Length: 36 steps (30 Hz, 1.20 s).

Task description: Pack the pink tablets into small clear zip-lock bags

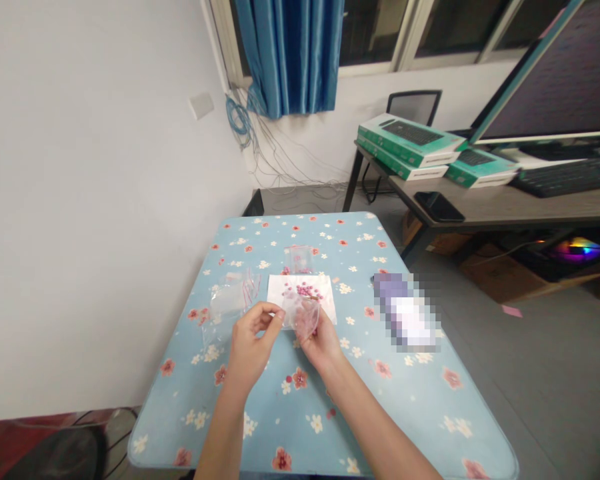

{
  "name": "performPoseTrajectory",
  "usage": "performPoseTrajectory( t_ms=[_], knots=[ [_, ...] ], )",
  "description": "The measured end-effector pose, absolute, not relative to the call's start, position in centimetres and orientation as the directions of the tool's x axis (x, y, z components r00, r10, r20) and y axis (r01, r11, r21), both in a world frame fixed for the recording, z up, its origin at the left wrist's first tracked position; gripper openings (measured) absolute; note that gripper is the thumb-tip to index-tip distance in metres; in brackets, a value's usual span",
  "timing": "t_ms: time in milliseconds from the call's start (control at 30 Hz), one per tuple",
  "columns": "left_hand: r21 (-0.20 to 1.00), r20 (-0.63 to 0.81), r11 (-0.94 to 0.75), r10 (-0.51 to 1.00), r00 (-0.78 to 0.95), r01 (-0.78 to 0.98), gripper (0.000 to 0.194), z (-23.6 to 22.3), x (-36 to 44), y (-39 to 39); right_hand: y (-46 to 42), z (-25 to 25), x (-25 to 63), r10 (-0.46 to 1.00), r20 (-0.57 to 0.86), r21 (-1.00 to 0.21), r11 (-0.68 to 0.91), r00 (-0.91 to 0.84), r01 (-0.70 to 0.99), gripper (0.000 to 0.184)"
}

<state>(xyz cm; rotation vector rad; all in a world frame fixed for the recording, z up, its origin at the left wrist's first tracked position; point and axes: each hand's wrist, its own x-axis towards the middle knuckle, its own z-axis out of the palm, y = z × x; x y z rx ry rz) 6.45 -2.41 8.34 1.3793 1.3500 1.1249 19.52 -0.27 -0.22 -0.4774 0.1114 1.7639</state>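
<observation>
Over the middle of the flowered table, both hands are at a small clear plastic bag (300,312). My left hand (254,340) pinches the bag's left edge between thumb and fingertips. On the other side, my right hand (323,340) has its fingers behind the bag and holds it from the right. Just beyond lies a white sheet (276,288) with several pink-purple beads (307,291) scattered on it. Another small clear zip bag (301,259), with a few pink bits in it, lies behind the sheet. Whether the held bag has anything inside is unclear.
Several clear plastic bags (230,297) lie left of the sheet on the blue flowered table (300,440). A blurred-out object (405,313) is at the right. Beyond stands a desk (505,210) with green keyboard boxes (410,143), a phone (439,207) and a monitor (555,80).
</observation>
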Motion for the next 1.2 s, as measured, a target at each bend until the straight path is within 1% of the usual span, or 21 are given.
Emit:
performPoseTrajectory(
  t_ms=[100, 200, 267, 333, 400, 467, 567, 667, 767, 867, 967, 1033, 1067, 1133, 1200],
  knots=[
    [0.995, -0.015, 0.015, 1.0, -0.01, 0.099, 0.021, 7.7, 6.5, -2.3, -0.4, -0.4, 19.5, 0.924, -0.349, -0.229, -0.242, -0.152, -0.943, 0.015],
    [0.997, -0.071, 0.071, 0.997, -0.021, 0.013, 0.024, 6.8, 6.6, -2.5, -0.5, -0.3, 19.4, 0.914, -0.377, -0.269, -0.265, -0.152, -0.926, 0.018],
    [0.994, -0.106, 0.105, 0.994, -0.042, -0.018, 0.026, 6.1, 6.3, -2.8, -0.5, -0.1, 19.4, 0.896, -0.417, -0.263, -0.279, -0.152, -0.924, 0.022],
    [0.99, -0.135, 0.131, 0.987, -0.089, -0.046, 0.028, 5.5, 5.6, -3.1, -0.6, 0.1, 19.4, 0.879, -0.438, -0.238, -0.314, -0.187, -0.919, 0.028],
    [0.986, -0.161, 0.152, 0.974, -0.156, -0.071, 0.031, 4.9, 4.3, -3.4, -0.7, 0.5, 19.6, 0.873, -0.415, -0.211, -0.367, -0.257, -0.906, 0.035],
    [0.983, -0.178, 0.163, 0.953, -0.245, -0.083, 0.038, 4.4, 2.6, -3.5, -0.9, 0.9, 19.9, 0.876, -0.366, -0.197, -0.402, -0.314, -0.894, 0.038],
    [0.988, -0.151, 0.148, 0.908, -0.392, -0.038, 0.047, 3.7, -0.5, -3.8, -1.0, 1.4, 20.2, 0.885, -0.333, -0.204, -0.405, -0.326, -0.891, 0.037],
    [0.987, -0.112, 0.153, 0.864, -0.49, 0.044, 0.049, 3.0, -3.1, -4.2, -1.0, 1.7, 20.3, 0.888, -0.342, -0.241, -0.398, -0.306, -0.885, 0.039],
    [0.974, -0.045, 0.153, 0.855, -0.516, 0.168, 0.045, 2.1, -4.7, -4.7, -1.0, 1.8, 20.4, 0.893, -0.354, -0.283, -0.386, -0.279, -0.878, 0.042],
    [0.913, 0.045, 0.172, 0.859, -0.509, 0.369, 0.041, 1.3, -5.4, -4.8, -0.9, 1.9, 20.5, 0.897, -0.362, -0.331, -0.378, -0.254, -0.864, 0.043],
    [0.758, 0.21, 0.167, 0.852, -0.479, 0.63, 0.035, 1.1, -5.4, -4.6, -0.8, 2.0, 20.6, 0.901, -0.383, -0.431, -0.37, -0.204, -0.823, 0.044],
    [0.636, 0.33, 0.144, 0.837, -0.437, 0.758, 0.032, 1.4, -4.9, -4.3, -0.7, 1.9, 20.7, 0.905, -0.4, -0.557, -0.367, -0.147, -0.745, 0.047],
    [0.589, 0.383, 0.123, 0.828, -0.41, 0.798, 0.032, 1.6, -4.6, -4.1, -0.7, 1.8, 20.7, 0.909, -0.401, -0.633, -0.364, -0.112, -0.683, 0.049],
    [0.541, 0.458, 0.052, 0.819, -0.346, 0.839, 0.03, 2.0, -3.6, -3.7, -0.4, 1.6, 21.1, 0.933, -0.359, -0.799, -0.321, -0.025, -0.509, 0.052],
    [0.499, 0.51, -0.061, 0.827, -0.237, 0.864, 0.029, 2.3, -2.5, -3.2, 0.0, 1.5, 21.6, 0.969, -0.237, -0.941, -0.211, 0.069, -0.265, 0.053]
  ],
)
